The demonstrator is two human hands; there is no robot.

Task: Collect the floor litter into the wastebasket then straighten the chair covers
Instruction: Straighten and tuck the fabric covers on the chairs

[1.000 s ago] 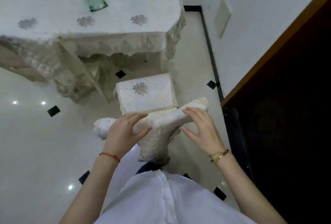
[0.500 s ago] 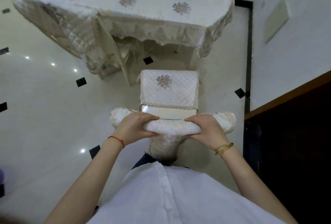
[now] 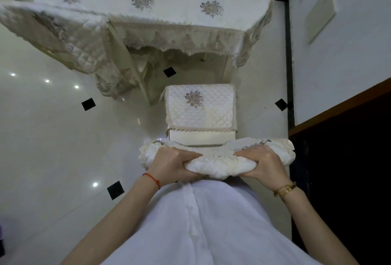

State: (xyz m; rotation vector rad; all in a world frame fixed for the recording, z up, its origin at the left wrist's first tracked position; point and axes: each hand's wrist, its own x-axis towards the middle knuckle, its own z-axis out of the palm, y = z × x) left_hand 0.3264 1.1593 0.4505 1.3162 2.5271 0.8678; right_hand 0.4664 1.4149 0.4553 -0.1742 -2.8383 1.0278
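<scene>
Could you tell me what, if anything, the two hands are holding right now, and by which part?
Both hold the chair-back cover along the chair's top edge: left hand near its left end, right hand near its right.

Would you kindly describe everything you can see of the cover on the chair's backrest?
The backrest cover is a cream-white padded fabric with lace trim and grey embroidery near its ends. It lies across the chair's top rail, bunched and puffy in the middle. The left hand and right hand each grip it from above, fingers curled over its near edge. It sits just in front of the quilted seat cover.
</scene>
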